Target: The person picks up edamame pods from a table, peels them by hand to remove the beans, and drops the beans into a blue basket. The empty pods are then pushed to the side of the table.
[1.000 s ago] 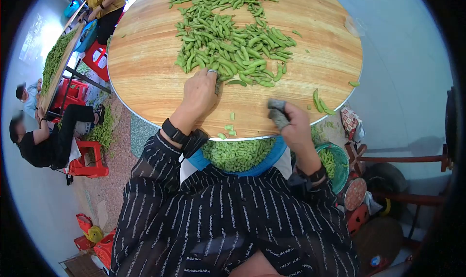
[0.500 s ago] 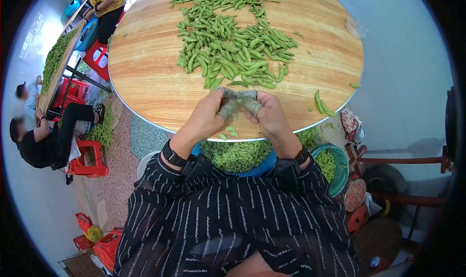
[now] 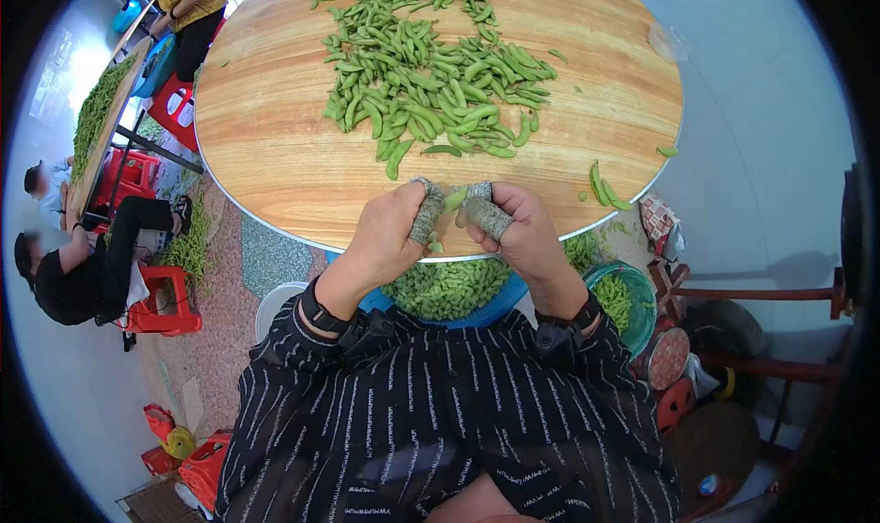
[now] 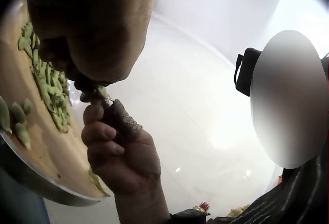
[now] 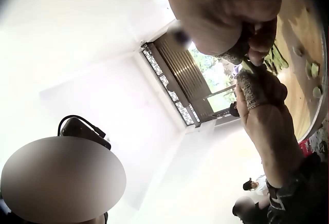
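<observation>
A green bean pod (image 3: 456,198) is pinched between my two hands over the near edge of the round wooden table (image 3: 275,156). My left hand (image 3: 431,207) grips its left end and my right hand (image 3: 481,207) its right end. Both wear grey knitted finger guards (image 3: 426,219). The left wrist view shows the pod (image 4: 103,91) between the left hand (image 4: 87,80) above and the right hand (image 4: 118,147) below. In the right wrist view the pod (image 5: 247,67) sits between the two hands. A big pile of pods (image 3: 431,74) lies just beyond the hands.
A blue basin (image 3: 513,294) with shelled beans sits under the table edge at my lap. A green basket (image 3: 642,312) with pods stands at the right. A few loose pods (image 3: 600,188) lie at the table's right. People sit on red stools (image 3: 156,308) at the left.
My left hand drew back from the pile with a pod. My right hand came in from the right to meet it. Both now pinch the pod at the table's edge.
</observation>
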Available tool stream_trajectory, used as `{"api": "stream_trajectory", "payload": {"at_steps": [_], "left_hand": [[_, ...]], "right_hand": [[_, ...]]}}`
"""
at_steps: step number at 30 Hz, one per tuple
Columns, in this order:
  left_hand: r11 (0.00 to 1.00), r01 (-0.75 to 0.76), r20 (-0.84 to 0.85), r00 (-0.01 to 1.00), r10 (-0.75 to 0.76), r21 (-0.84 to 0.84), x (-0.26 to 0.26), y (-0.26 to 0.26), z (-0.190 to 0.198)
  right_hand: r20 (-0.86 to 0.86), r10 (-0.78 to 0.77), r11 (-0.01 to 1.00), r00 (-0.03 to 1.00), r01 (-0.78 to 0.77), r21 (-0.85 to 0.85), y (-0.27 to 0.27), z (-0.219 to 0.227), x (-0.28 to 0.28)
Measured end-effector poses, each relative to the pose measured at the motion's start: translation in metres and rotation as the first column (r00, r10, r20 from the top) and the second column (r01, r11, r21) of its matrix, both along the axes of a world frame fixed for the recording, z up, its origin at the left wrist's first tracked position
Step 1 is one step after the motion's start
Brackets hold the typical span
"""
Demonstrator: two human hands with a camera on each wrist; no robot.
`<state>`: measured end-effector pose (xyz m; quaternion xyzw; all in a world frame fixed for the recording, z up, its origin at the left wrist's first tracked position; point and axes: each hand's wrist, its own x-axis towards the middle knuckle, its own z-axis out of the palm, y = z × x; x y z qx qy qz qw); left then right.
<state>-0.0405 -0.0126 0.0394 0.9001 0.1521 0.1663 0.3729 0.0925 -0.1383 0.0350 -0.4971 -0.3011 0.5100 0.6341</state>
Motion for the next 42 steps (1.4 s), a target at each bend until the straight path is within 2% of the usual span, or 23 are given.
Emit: {"api": "stream_trajectory", "payload": {"at_steps": [6, 8, 11, 13, 14, 16, 17, 19, 20, 23, 24, 25, 27, 29, 31, 32, 34, 35, 37, 38, 40, 41, 42], "left_hand": [[0.994, 0.042, -0.019, 0.999, -0.040, 0.103, -0.002, -0.002, 0.003], [0.989, 0.062, -0.030, 0.998, -0.058, 0.135, -0.002, -0.002, 0.003], [0.995, 0.100, 0.035, 0.994, -0.100, 0.017, -0.002, -0.003, -0.002], [0.858, 0.043, 0.022, 0.999, -0.037, -0.511, -0.001, -0.003, -0.012], [0.858, 0.045, 0.021, 0.999, -0.039, -0.511, -0.001, -0.004, -0.012], [0.990, 0.042, 0.026, 0.999, -0.038, -0.137, 0.000, -0.005, -0.013], [0.989, 0.039, 0.026, 0.999, -0.036, -0.139, 0.000, -0.005, -0.012], [0.907, 0.024, 0.083, 0.994, -0.065, 0.420, -0.002, -0.006, -0.009], [0.906, 0.022, 0.084, 0.994, -0.064, 0.422, -0.002, -0.005, -0.010], [0.969, 0.024, 0.140, 0.988, -0.060, 0.244, -0.003, -0.009, -0.018], [0.988, 0.003, 0.145, 0.989, 0.020, -0.154, -0.003, -0.013, -0.022], [0.849, -0.018, 0.119, 0.988, 0.095, -0.528, -0.002, -0.017, -0.026], [0.775, -0.004, 0.156, 0.979, 0.132, -0.632, 0.001, -0.018, -0.033], [0.690, 0.017, 0.186, 0.967, 0.172, -0.724, 0.002, -0.018, -0.034], [0.256, 0.106, 0.161, 0.966, 0.205, -0.961, 0.004, -0.017, -0.033], [0.258, 0.107, 0.162, 0.966, 0.203, -0.960, 0.005, -0.017, -0.029], [0.026, 0.104, 0.107, 0.966, 0.237, -0.994, 0.006, -0.018, -0.022], [0.026, 0.103, 0.107, 0.966, 0.235, -0.994, 0.007, -0.016, -0.025], [-0.219, 0.197, 0.187, 0.980, 0.067, -0.956, 0.008, -0.009, -0.030], [-0.218, 0.197, 0.187, 0.980, 0.066, -0.956, 0.008, -0.007, -0.029], [0.046, -0.028, -0.023, 0.995, 0.093, -0.999, 0.010, -0.006, -0.019], [0.047, -0.027, -0.023, 0.996, 0.091, -0.999, 0.011, -0.007, -0.018], [0.301, -0.031, -0.002, 0.995, 0.097, -0.953, 0.012, -0.010, -0.017]], "right_hand": [[-0.062, -0.021, 0.999, 0.998, 0.023, 0.026, -0.002, 0.003, -0.002], [0.029, -0.017, 1.000, 0.999, 0.017, 0.019, -0.001, -0.003, -0.001], [-0.110, -0.047, 0.995, 0.993, 0.056, 0.077, 0.002, -0.007, -0.005], [-0.162, -0.067, 0.995, 0.985, 0.077, 0.061, 0.004, -0.011, -0.005], [-0.212, -0.084, 0.994, 0.974, 0.096, 0.047, 0.005, -0.013, -0.005], [-0.154, -0.093, 0.993, 0.984, 0.103, 0.059, 0.004, -0.011, -0.004], [-0.098, -0.099, 0.992, 0.990, 0.106, 0.067, 0.003, -0.011, -0.005], [-0.090, -0.084, 0.996, 0.992, 0.087, 0.036, 0.003, -0.006, -0.010], [-0.079, -0.074, 0.997, 0.994, 0.075, 0.008, 0.004, -0.004, -0.011], [-0.216, -0.022, 1.000, 0.976, 0.024, 0.010, 0.003, -0.015, -0.009], [-0.217, -0.022, 1.000, 0.976, 0.024, 0.008, 0.003, -0.017, -0.011], [-0.197, -0.051, 0.997, 0.979, 0.061, 0.049, 0.005, -0.019, -0.012], [-0.178, -0.076, 0.991, 0.981, 0.094, 0.092, 0.007, -0.020, -0.014], [0.055, -0.141, 0.983, 0.989, 0.133, 0.129, 0.009, -0.020, -0.014], [0.136, -0.148, 0.973, 0.980, 0.120, 0.196, 0.010, -0.025, -0.012], [0.216, -0.161, 0.960, 0.963, 0.102, 0.261, 0.011, -0.028, -0.011], [0.290, -0.162, 0.950, 0.943, 0.069, 0.305, 0.013, -0.034, -0.006], [0.362, -0.166, 0.938, 0.917, 0.034, 0.345, 0.013, -0.036, -0.003], [0.299, -0.089, 0.964, 0.950, 0.007, 0.265, 0.011, -0.029, 0.002], [0.227, -0.015, 0.982, 0.974, -0.028, 0.185, 0.009, -0.026, 0.004], [0.176, 0.003, 0.990, 0.984, -0.027, 0.138, 0.008, -0.025, 0.008], [0.122, 0.019, 0.996, 0.992, -0.029, 0.086, 0.008, -0.025, 0.009], [0.122, 0.018, 0.996, 0.992, -0.029, 0.086, 0.008, -0.023, 0.007]]}}
